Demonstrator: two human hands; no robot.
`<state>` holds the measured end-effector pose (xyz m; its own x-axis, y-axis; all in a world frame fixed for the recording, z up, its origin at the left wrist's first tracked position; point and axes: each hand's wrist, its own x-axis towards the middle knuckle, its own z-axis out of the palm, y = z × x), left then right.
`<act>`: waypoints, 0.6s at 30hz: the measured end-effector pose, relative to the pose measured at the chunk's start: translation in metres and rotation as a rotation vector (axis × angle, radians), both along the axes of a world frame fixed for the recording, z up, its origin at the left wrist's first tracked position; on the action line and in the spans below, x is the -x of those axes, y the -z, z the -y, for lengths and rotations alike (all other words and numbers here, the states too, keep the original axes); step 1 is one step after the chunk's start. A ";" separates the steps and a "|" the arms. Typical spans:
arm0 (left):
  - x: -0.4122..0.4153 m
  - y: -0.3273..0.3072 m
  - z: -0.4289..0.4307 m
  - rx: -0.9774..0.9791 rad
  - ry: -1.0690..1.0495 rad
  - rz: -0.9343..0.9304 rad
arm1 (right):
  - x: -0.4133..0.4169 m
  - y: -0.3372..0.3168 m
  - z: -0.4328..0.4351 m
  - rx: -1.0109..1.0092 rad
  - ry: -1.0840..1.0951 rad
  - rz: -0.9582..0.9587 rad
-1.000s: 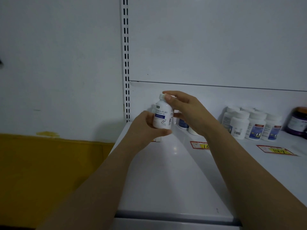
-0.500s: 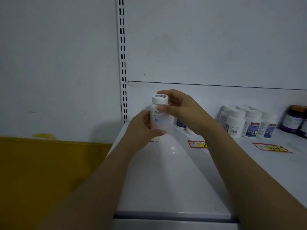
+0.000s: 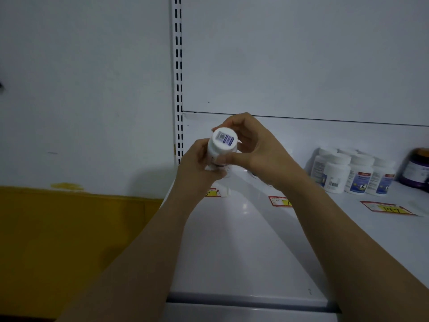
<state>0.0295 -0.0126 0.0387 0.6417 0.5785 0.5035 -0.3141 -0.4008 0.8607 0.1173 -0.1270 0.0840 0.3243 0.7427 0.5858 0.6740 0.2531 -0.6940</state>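
A small white pill bottle (image 3: pixel 224 141) is held above the white shelf (image 3: pixel 243 240), tipped so its white cap with a blue-and-white sticker faces me. My left hand (image 3: pixel 197 168) grips the bottle's body from the left and below. My right hand (image 3: pixel 253 145) curls around the cap end, thumb across the front under the cap and fingers behind it. Most of the bottle's body is hidden by my fingers.
Several white bottles (image 3: pixel 352 174) with blue labels stand at the shelf's back right, a dark purple jar (image 3: pixel 416 168) beside them. Red-and-yellow price tags (image 3: pixel 385 208) lie on the shelf. A slotted upright (image 3: pixel 178 77) runs up the white back wall. A yellow surface (image 3: pixel 69 240) lies left.
The bottle has tipped from upright with its label facing me to its cap pointing at me. Both hands kept hold and rose slightly.
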 end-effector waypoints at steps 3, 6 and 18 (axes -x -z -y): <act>0.003 -0.004 0.007 0.089 0.187 -0.133 | -0.006 -0.007 0.008 -0.046 0.034 -0.183; 0.004 -0.008 0.012 0.166 0.336 -0.249 | -0.016 -0.004 0.009 0.018 0.201 -0.337; 0.004 -0.006 0.010 0.317 0.387 -0.408 | -0.025 0.002 0.004 0.263 0.227 -0.539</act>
<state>0.0259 -0.0222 0.0451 0.9377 0.3470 0.0175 -0.0071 -0.0311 0.9995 0.1427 -0.1308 0.0822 0.6887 0.7175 0.1044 0.2302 -0.0798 -0.9699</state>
